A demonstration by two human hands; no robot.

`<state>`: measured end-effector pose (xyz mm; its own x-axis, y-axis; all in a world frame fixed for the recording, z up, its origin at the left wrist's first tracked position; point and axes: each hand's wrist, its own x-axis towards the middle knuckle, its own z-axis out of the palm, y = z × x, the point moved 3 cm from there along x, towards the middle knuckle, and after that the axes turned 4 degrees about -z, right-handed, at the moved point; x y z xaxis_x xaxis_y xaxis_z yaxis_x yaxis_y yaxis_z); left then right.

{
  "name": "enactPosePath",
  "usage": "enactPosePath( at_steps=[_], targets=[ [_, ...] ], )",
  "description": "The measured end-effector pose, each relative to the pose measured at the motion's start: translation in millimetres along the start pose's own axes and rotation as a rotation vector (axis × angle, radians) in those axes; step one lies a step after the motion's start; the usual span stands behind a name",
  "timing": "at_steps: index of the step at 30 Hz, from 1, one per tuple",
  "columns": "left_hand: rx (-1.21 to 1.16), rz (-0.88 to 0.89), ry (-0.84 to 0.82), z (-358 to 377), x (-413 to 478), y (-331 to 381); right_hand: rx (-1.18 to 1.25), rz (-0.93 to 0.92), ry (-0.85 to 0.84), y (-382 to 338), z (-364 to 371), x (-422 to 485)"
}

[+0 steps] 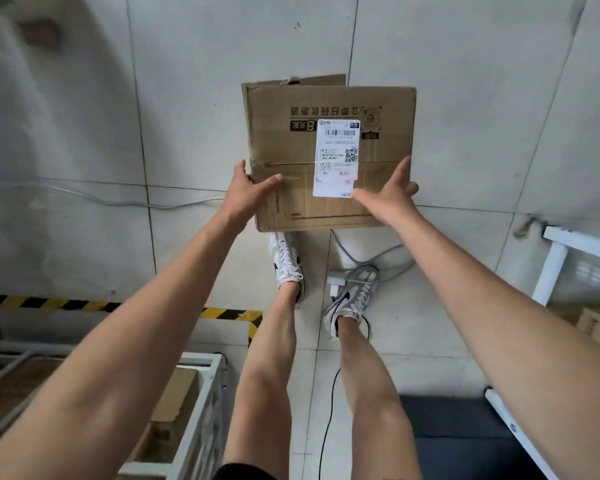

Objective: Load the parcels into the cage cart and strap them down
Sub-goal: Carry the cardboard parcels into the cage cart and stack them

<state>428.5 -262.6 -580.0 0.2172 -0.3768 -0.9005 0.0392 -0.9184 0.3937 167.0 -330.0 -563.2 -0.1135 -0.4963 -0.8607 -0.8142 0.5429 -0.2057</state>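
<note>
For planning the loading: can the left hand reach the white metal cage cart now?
Probably not yet: the left hand and right hand both carry the brown cardboard box, though nothing blocks the cage cart.

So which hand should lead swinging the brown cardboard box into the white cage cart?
Left, likely. The left hand holds the brown cardboard box on the side nearer the white metal cage cart, which sits low on the person's left; the right hand holds the far side.
</note>
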Motion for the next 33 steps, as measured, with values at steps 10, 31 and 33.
enactPosePath(
  at_steps=[10, 31, 33],
  targets=[
    [-0.146, 0.048, -0.067, 0.7, 36.3, -9.9, 0.276, 0.090, 0.008, 30.9, -0.1, 37.1],
    [-0.368, 0.173, 0.406, -32.8, -327.5, 18.8, 0.162, -0.469, 0.102, -11.0, -132.3, -275.7],
    [-0.388, 0.183, 0.496, -41.1, -384.7, 11.5, 0.172, -0.572, 0.080, -17.3, -139.2, -318.9]
  ],
)
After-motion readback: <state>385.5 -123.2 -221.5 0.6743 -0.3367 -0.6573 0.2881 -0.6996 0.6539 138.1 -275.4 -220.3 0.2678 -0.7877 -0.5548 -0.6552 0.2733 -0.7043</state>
